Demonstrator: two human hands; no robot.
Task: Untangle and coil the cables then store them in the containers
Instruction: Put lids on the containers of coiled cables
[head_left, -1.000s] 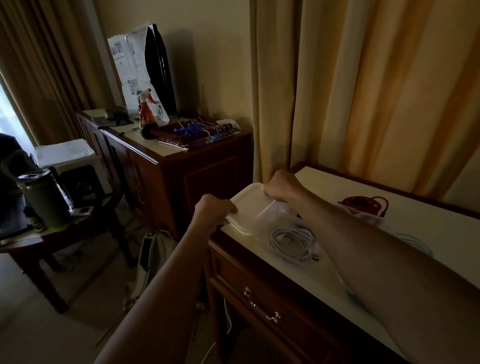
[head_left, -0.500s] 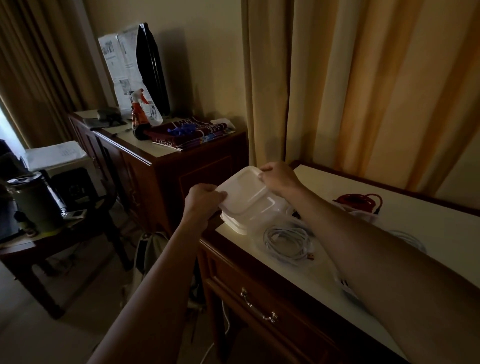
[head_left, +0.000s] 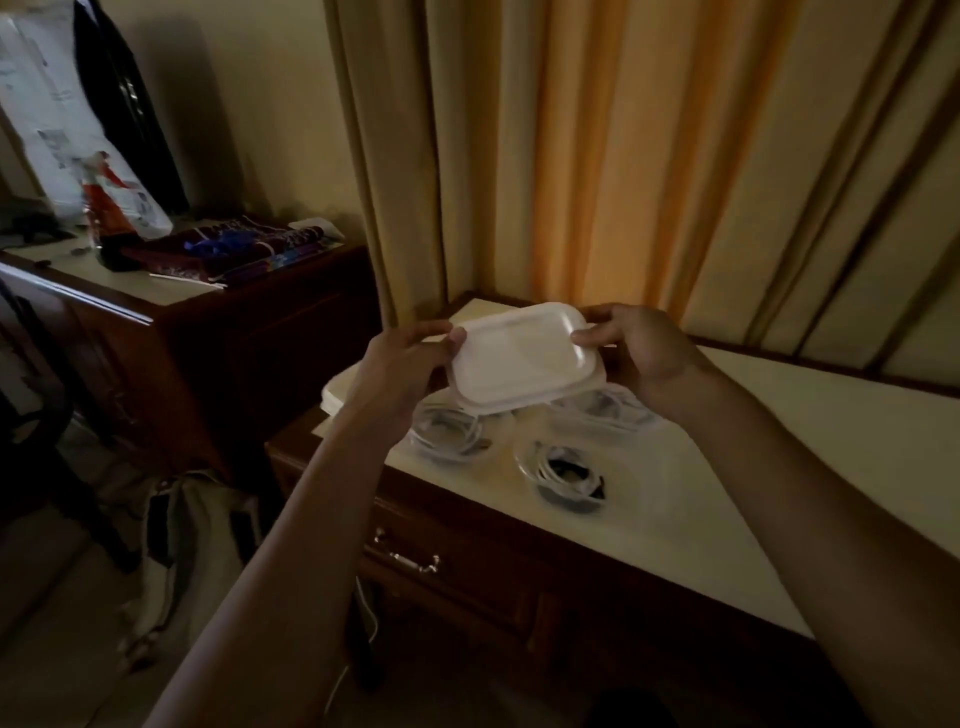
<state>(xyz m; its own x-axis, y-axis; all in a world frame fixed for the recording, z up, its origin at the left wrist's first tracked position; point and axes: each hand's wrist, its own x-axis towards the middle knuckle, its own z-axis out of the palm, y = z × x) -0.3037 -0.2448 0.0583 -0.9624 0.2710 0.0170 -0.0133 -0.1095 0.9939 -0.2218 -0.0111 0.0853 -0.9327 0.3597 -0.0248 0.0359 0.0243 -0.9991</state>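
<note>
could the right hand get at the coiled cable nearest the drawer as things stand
Probably not at once: the right hand and left hand both grip the lid. The cable itself lies uncovered just below, nothing blocking it.

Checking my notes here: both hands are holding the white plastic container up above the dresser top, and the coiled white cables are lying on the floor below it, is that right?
Not quite. The head view shows the coiled white cables lying on the dresser top, not on the floor. The rest stands: the left hand and right hand hold the white plastic container up above it.
</note>
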